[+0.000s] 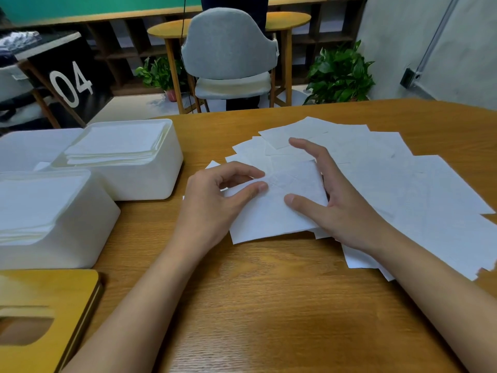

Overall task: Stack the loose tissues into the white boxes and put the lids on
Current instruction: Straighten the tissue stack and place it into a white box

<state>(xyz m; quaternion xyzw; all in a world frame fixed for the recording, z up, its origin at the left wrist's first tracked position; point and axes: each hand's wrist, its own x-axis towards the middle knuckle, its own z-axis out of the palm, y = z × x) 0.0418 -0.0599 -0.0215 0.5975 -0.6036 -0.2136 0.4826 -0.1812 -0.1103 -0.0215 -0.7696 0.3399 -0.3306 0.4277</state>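
Several loose white tissues [390, 179] lie spread over the right half of the wooden table [269, 292]. One tissue [269, 214] lies on top at the centre. My left hand [215, 200] pinches its left edge between thumb and forefinger. My right hand [338, 200] rests on its right side, thumb flat on the sheet and fingers spread over the pile behind. Two white boxes stand at the left without lids: the far box [150, 181] and the near box [88, 232], each holding stacked tissues. A wooden lid [45, 300] with an oval slot lies at the near left corner.
A third white container [27, 146] sits behind the boxes at the far left. Beyond the table stand a grey chair [231, 49], a round wooden side table [290, 20], potted plants [338, 74] and a black sign marked 04 [70, 82].
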